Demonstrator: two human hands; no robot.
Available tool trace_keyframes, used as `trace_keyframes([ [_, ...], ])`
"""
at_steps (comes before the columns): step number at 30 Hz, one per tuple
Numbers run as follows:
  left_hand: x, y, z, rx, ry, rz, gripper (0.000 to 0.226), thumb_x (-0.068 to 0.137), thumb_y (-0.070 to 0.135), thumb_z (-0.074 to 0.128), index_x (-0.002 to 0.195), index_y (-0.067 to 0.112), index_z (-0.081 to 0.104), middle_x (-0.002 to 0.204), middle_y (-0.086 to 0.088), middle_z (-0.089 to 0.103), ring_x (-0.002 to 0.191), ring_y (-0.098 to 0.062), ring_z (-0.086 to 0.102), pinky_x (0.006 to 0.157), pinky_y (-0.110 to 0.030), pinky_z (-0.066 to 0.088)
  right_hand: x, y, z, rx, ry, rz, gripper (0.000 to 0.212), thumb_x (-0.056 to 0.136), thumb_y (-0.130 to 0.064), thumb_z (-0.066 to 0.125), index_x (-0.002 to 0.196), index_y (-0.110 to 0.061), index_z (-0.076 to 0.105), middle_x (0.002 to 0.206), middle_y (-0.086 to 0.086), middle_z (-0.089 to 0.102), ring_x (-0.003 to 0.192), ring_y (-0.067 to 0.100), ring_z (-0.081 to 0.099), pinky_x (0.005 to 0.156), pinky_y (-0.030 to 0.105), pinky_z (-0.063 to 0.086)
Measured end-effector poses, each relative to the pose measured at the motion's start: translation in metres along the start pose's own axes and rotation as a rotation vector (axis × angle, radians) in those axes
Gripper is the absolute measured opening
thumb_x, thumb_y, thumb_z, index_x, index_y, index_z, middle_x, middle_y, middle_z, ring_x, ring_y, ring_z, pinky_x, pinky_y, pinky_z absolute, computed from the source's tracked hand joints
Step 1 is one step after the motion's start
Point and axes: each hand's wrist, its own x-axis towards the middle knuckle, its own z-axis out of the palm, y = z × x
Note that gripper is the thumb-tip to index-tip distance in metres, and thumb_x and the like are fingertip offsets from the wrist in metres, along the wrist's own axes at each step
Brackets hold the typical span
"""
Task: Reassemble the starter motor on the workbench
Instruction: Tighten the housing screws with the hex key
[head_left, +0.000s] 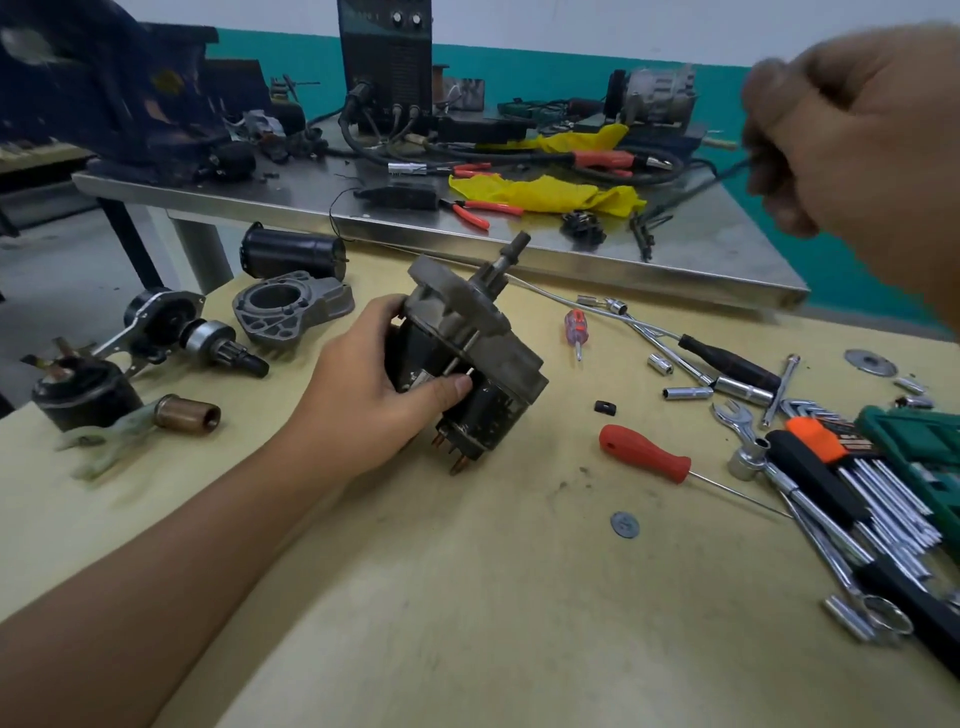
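Note:
My left hand (374, 387) grips the partly assembled starter motor (467, 353) in the middle of the yellow bench, tilted with its shaft pointing up and away. My thumb lies beside a thin through bolt on its side. Copper terminals stick out at its lower end. My right hand (857, 150) hovers blurred at the upper right, high above the bench, fingers curled; whether it holds something I cannot tell. Loose starter parts lie left: a grey nose housing (291, 309), a black cylindrical case (293, 252), a drive gear with lever (192, 332) and a copper sleeve (187, 413).
A red-handled awl (644, 454), a small screwdriver (575, 330), sockets and a T-wrench (727, 364), spanners and a hex key set (857, 483) crowd the right of the bench. Behind stands a steel table (519, 244) with pliers, yellow rags, cables and a welder.

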Motion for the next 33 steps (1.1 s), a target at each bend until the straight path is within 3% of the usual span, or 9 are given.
trace_keyframes([
  [6,0.01,-0.009,0.009,0.09,0.06,-0.103,0.06,0.077,0.044,0.09,0.123,0.037,0.054,0.103,0.022,0.068,0.092,0.011,0.064,0.072,-0.015,0.045,-0.101,0.029,-0.042,0.09,-0.225,0.453,0.076,0.066,-0.088,0.062,0.077,-0.013,0.066,0.055,0.016,0.063,0.029,0.029,0.05,0.036,0.026,0.045],
  [9,0.029,-0.012,0.024,0.118,0.071,-0.204,0.059,0.074,0.049,0.088,0.12,0.031,0.056,0.1,0.015,0.067,0.087,-0.001,0.064,0.067,-0.025,0.05,-0.162,0.04,-0.052,0.242,-0.227,0.742,0.077,0.053,-0.083,0.077,0.075,-0.011,0.066,0.058,0.023,0.062,0.03,0.037,0.051,0.035,0.044,0.048],
  [12,0.054,-0.014,0.043,0.114,0.066,-0.295,0.055,0.074,0.049,0.088,0.114,0.025,0.059,0.098,0.008,0.065,0.085,-0.012,0.064,0.061,-0.029,0.048,-0.194,0.039,-0.062,0.216,-0.221,0.869,0.064,0.053,-0.073,0.084,0.072,-0.014,0.067,0.056,0.026,0.062,0.031,0.039,0.052,0.03,0.049,0.047],
  [15,0.078,-0.015,0.052,0.129,-0.003,-0.345,0.047,0.074,0.05,0.088,0.103,0.024,0.063,0.095,0.002,0.068,0.083,-0.018,0.067,0.061,-0.031,0.05,-0.203,0.024,-0.059,0.101,-0.216,0.853,0.081,0.041,-0.092,0.074,0.082,-0.022,0.072,0.053,0.018,0.065,0.036,0.038,0.06,0.037,0.049,0.054],
  [18,0.096,-0.014,0.051,0.201,-0.143,-0.278,0.046,0.073,0.051,0.089,0.102,0.022,0.069,0.093,0.001,0.073,0.085,-0.021,0.07,0.074,-0.037,0.059,-0.204,0.011,-0.039,-0.107,-0.271,0.686,0.073,0.052,-0.095,0.061,0.092,-0.035,0.071,0.059,-0.005,0.07,0.042,0.011,0.065,0.044,0.029,0.056],
  [21,0.11,-0.013,0.044,0.237,-0.309,-0.134,0.053,0.067,0.06,0.083,0.11,0.029,0.076,0.095,0.006,0.078,0.091,-0.017,0.073,0.084,-0.036,0.058,-0.198,0.012,-0.025,-0.375,-0.328,0.478,0.04,0.056,-0.064,0.084,0.083,-0.045,0.062,0.071,-0.034,0.064,0.055,-0.011,0.061,0.048,0.007,0.045],
  [25,0.121,-0.017,0.034,0.204,-0.453,0.035,0.06,0.065,0.063,0.09,0.121,0.052,0.07,0.101,0.033,0.075,0.095,0.012,0.069,0.087,-0.023,0.055,-0.197,0.026,-0.015,-0.45,-0.368,0.462,0.064,0.044,-0.017,0.1,0.086,-0.042,0.058,0.091,-0.037,0.061,0.076,-0.012,0.058,0.054,0.009,0.043],
  [29,0.122,-0.022,0.03,0.108,-0.542,0.034,0.075,0.07,0.047,0.084,0.14,0.03,0.064,0.112,0.038,0.07,0.106,0.016,0.064,0.11,-0.031,0.047,-0.202,0.035,-0.009,-0.429,-0.32,0.48,0.069,0.051,-0.011,0.097,0.093,-0.047,0.056,0.091,-0.042,0.06,0.074,-0.012,0.059,0.056,0.011,0.038],
  [33,0.12,-0.007,0.026,0.293,-0.6,0.137,0.07,0.082,0.057,0.08,0.143,0.03,0.063,0.128,0.025,0.069,0.122,0.003,0.062,0.109,-0.034,0.047,-0.203,0.041,-0.004,-0.421,-0.279,0.481,0.073,0.053,-0.012,0.096,0.097,-0.051,0.053,0.095,-0.044,0.059,0.077,-0.008,0.06,0.06,0.015,0.043],
])
